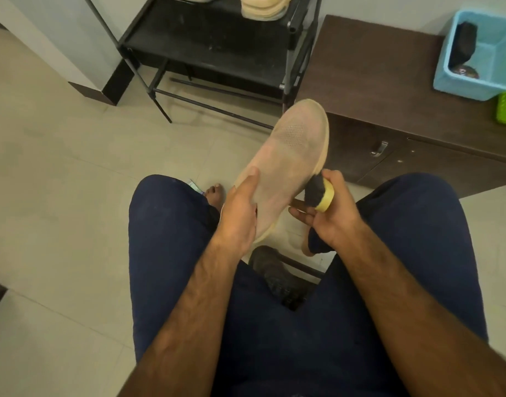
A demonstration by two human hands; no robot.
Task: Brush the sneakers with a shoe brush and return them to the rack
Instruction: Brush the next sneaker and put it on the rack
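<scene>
Holding left hand [240, 213]: my fingers curl round the heel end of the sneaker [291, 156], raised between my knees.
Right hand [336, 214]: I grip the shoe brush [319, 194], bristles apparently touching the sneaker's sole edge.
Rack [211, 38]: beyond the toe, pale-soled shoes [260, 8] on it.

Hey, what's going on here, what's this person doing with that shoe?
A seated person is cleaning a pale sneaker. The left hand holds it up by the heel end, toe pointing away. The right hand grips a round shoe brush, its dark bristles at the shoe's side near the sole. Other pale shoes sit on the black rack ahead; this one is not yet back there.
</scene>
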